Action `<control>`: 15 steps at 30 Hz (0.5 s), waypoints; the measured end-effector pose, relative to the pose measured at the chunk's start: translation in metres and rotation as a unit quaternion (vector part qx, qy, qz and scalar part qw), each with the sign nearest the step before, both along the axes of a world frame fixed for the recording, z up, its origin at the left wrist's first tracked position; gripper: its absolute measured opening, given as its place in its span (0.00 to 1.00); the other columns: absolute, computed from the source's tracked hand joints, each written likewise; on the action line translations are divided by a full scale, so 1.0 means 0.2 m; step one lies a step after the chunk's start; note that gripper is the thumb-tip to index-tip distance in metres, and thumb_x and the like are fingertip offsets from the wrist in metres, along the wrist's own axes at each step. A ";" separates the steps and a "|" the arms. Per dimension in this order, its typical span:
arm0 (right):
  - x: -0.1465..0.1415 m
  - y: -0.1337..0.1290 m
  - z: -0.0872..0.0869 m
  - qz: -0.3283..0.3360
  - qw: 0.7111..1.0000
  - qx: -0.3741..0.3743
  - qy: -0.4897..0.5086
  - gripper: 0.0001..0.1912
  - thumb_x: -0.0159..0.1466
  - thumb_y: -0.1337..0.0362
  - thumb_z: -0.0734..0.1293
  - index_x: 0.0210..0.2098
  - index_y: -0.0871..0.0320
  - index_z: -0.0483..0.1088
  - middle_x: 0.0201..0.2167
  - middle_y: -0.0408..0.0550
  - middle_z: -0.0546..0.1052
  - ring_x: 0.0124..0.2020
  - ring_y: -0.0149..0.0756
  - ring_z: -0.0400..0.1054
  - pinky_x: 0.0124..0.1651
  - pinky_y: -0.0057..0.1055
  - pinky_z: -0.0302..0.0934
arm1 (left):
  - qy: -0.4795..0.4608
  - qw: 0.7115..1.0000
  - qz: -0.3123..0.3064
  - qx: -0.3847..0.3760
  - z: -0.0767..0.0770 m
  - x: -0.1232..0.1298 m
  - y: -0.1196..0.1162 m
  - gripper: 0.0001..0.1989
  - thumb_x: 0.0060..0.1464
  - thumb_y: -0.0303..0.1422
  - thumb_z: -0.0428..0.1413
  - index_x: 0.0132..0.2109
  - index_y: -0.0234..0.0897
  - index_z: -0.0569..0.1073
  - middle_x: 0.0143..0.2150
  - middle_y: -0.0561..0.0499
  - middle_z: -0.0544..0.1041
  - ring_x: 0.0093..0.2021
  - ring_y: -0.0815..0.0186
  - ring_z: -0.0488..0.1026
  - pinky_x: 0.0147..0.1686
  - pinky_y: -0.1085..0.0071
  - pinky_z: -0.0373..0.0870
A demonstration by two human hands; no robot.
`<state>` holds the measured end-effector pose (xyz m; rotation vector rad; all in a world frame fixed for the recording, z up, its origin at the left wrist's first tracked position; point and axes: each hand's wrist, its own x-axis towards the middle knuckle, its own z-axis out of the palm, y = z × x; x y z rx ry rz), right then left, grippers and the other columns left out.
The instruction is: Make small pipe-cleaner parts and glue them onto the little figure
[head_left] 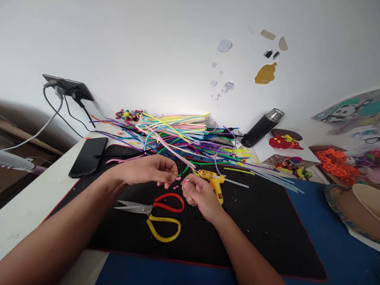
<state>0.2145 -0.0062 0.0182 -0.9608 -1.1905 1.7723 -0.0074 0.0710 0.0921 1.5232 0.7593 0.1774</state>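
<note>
My left hand (157,170) is closed in a pinch over the black mat, with a small pink piece (178,179) at its fingertips. Just below, another small pink piece (175,187) shows. My right hand (202,194) is closed around a small pink, white and green object (186,182), mostly hidden by thumb and fingers. A yellow hot glue gun (218,182) lies right behind that hand, with a glue stick out of its back. Beneath my hands, open scissors (160,211) with one red and one yellow handle lie on the mat (237,241).
Pipe cleaners (175,130) in many colours are heaped along the wall. A phone (88,157) lies at left. A black flask (263,127) leans by a white box (264,150) at right. Orange pieces (331,160) and a round basket (341,206) sit farther right.
</note>
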 end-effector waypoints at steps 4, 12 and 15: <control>-0.01 -0.02 0.00 0.006 0.994 0.067 -0.092 0.30 0.65 0.35 0.69 0.27 0.55 0.64 0.21 0.36 0.57 0.23 0.28 0.47 0.26 0.29 0.42 | 0.009 1.000 -0.012 -0.001 0.01 0.01 0.00 0.08 0.54 0.38 0.62 0.33 0.39 0.75 0.28 0.53 0.77 0.28 0.66 0.67 0.29 0.72 0.63; -0.07 -0.06 0.00 -0.030 0.917 0.217 -0.333 0.20 0.67 0.55 0.67 0.23 0.55 0.59 0.18 0.38 0.62 0.21 0.28 0.51 0.27 0.31 0.44 | 0.039 0.996 -0.074 0.002 -0.01 0.00 0.01 0.05 0.54 0.35 0.60 0.36 0.38 0.75 0.28 0.55 0.74 0.30 0.67 0.68 0.31 0.73 0.64; -0.08 -0.06 -0.01 -0.049 0.901 0.243 -0.357 0.21 0.66 0.56 0.66 0.22 0.54 0.56 0.17 0.37 0.60 0.19 0.28 0.50 0.26 0.31 0.43 | 0.056 0.994 -0.095 -0.005 -0.02 0.00 0.01 0.05 0.51 0.32 0.59 0.36 0.36 0.74 0.28 0.56 0.72 0.30 0.68 0.66 0.32 0.74 0.63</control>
